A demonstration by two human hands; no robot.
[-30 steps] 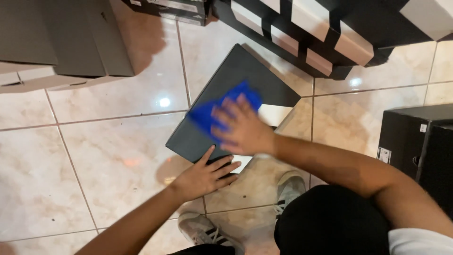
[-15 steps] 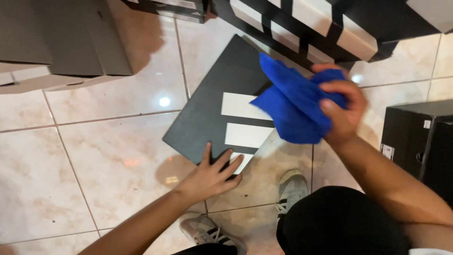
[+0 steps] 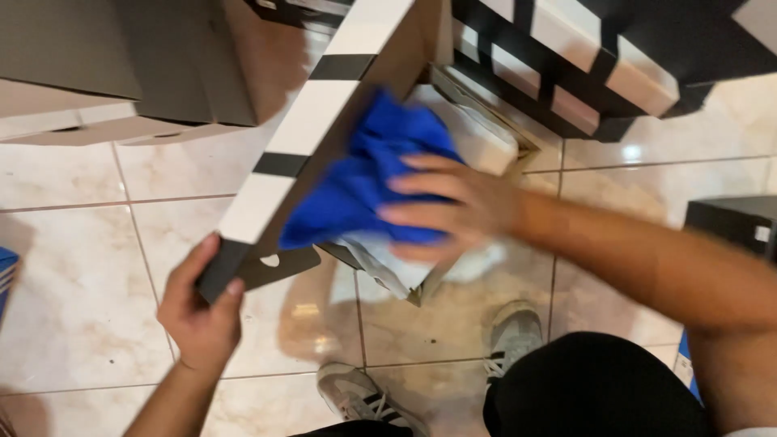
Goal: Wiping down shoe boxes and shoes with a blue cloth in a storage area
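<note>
A black shoebox lid with white stripes [image 3: 312, 121] is swung up and open, and my left hand [image 3: 202, 311] grips its near corner. My right hand [image 3: 453, 206] is closed on a bright blue cloth [image 3: 364, 178] and presses it against the inside of the raised lid. Beneath the cloth the open box [image 3: 453, 267] shows white wrapping paper [image 3: 477, 133]; whatever lies under the paper is hidden.
Grey-brown cardboard boxes [image 3: 121, 65] stand at the top left. A stack of black and white shoeboxes [image 3: 599, 65] fills the top right. Another dark box [image 3: 736, 222] sits at the right edge. My grey sneakers [image 3: 510, 336] rest on the beige tiled floor [image 3: 81, 267].
The lid lay shut a second ago with the cloth wiping its top. My right hand lifted the cloth away, my left hand raised the lid, and the cloth now presses its inner side.
</note>
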